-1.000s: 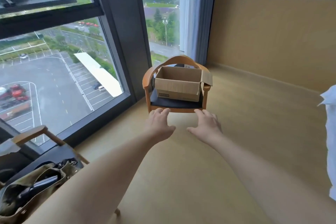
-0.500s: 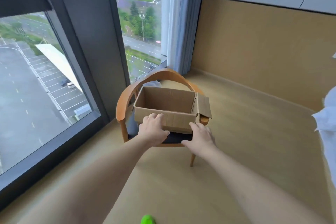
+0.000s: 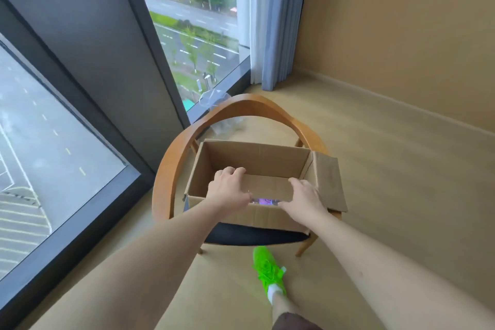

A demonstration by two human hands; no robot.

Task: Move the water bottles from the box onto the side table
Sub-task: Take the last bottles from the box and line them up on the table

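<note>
An open cardboard box (image 3: 257, 154) sits on the dark seat of a wooden armchair (image 3: 171, 166). Both my hands reach over its near wall into the box. My left hand (image 3: 227, 187) has its fingers bent down inside, and what lies under them is hidden. My right hand (image 3: 305, 197) lies with its fingers stretched toward the left. Between the two hands a strip of a purple-labelled water bottle (image 3: 263, 201) shows at the bottom of the box. The rest of the box's contents are hidden. No side table is in view.
A tall window (image 3: 61, 142) with a dark frame runs along the left. A pale curtain (image 3: 267, 21) hangs in the far corner. Crumpled clear plastic (image 3: 214, 99) lies behind the chair. My foot in a green shoe (image 3: 267, 268) stands on the wooden floor before the chair.
I have stepped close to the chair. Both hands moved from in front of the box's near wall, over its rim and down inside.
</note>
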